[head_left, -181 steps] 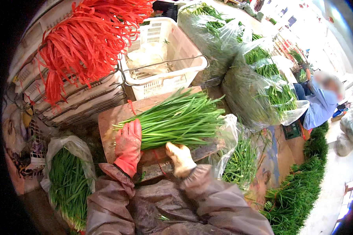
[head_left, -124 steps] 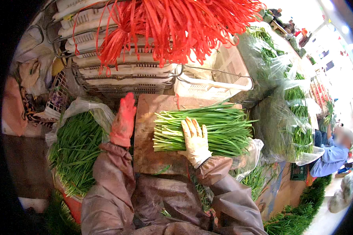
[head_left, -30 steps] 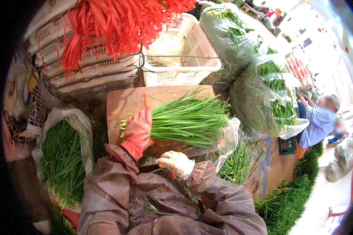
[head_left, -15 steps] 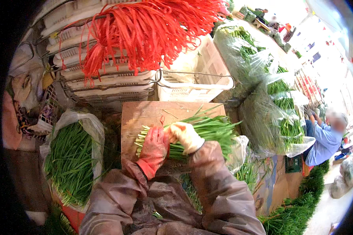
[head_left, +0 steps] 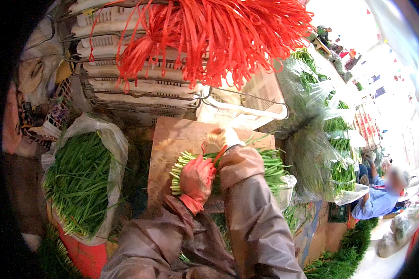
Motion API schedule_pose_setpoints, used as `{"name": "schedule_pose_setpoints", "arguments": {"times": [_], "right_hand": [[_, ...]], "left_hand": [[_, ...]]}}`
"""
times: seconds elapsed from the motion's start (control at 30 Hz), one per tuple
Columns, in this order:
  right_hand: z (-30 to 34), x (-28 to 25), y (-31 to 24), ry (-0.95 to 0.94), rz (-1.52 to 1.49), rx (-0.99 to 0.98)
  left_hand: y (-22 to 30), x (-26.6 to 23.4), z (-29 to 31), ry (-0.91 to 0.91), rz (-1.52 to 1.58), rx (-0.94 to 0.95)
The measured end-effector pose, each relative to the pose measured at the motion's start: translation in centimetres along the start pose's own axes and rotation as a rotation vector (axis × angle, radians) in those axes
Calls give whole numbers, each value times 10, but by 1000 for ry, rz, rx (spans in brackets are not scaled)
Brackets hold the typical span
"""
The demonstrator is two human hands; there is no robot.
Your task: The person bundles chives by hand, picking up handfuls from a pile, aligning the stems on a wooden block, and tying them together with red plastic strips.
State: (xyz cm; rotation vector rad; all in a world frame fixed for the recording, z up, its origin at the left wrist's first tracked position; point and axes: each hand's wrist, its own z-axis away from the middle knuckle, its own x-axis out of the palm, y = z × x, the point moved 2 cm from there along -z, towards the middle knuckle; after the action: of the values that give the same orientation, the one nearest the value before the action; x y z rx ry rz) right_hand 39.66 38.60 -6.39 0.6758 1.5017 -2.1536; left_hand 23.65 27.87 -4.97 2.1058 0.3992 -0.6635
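Leafy bundle (head_left: pixel 273 168), green, slender, pale stem ends (head_left: pixel 176 173) at left

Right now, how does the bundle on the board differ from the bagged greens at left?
The bundle lies on the board under the left hand; the bagged greens sit in a plastic bag. The bundle's pale ends point left; the bagged greens' point toward the picture's lower edge. Both have long, thin green leaves.
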Motion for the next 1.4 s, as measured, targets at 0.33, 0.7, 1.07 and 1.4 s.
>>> {"name": "schedule_pose_setpoints", "arguments": {"times": [0.33, 0.7, 1.07, 1.4], "right_hand": [[24, 39, -4, -191, 196, -58], [79, 50, 49, 24, -795, -120], [72, 56, 65, 13, -832, -129], [76, 39, 59, -164, -765, -155]], "left_hand": [[-6, -2, 14, 195, 16, -28], [-1, 4, 6, -75, 2, -171], [-15, 15, -3, -438, 0, -477], [-1, 8, -3, -331, -70, -182]]}}
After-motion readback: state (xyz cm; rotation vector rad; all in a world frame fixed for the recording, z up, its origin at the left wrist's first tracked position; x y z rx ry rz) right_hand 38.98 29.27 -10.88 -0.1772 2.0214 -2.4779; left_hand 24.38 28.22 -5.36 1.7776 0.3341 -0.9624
